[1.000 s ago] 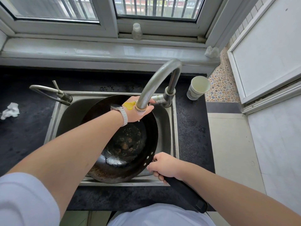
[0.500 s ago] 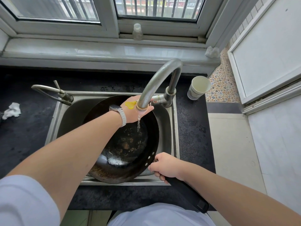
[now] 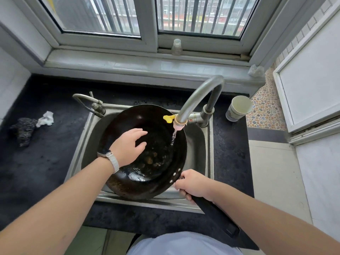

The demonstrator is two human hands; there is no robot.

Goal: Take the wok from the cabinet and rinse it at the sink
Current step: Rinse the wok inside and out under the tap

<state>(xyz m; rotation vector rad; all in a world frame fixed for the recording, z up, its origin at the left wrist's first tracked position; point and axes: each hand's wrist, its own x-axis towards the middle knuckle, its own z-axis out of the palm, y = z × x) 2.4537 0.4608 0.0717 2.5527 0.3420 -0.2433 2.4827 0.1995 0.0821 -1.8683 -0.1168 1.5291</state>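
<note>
Black handle (image 3: 215,216) first, nearest to me: my right hand (image 3: 193,184) is closed around it at the wok end, fingers wrapped underneath, and it carries the pan. The wok (image 3: 161,144) sits tilted inside the sink (image 3: 208,162), its near rim over the front edge, so I judge the fetch from the cabinet complete. My left hand (image 3: 128,146) hovers spread over the left of the bowl, fingers apart, gripping nothing; whether the palm touches the metal I cannot tell. Beyond it, a thin stream (image 3: 173,138) falls from the tap (image 3: 198,96) onto the right inner wall, and a little water pools low in the bowl beside brownish residue (image 3: 151,159). Rinsing is begun, by my reading, not finished: swilling and emptying remain. The yellow lever (image 3: 168,118) stands just left of the spout. Farther off on the bench (image 3: 46,162), a paper cup (image 3: 238,108) stands well apart.
</note>
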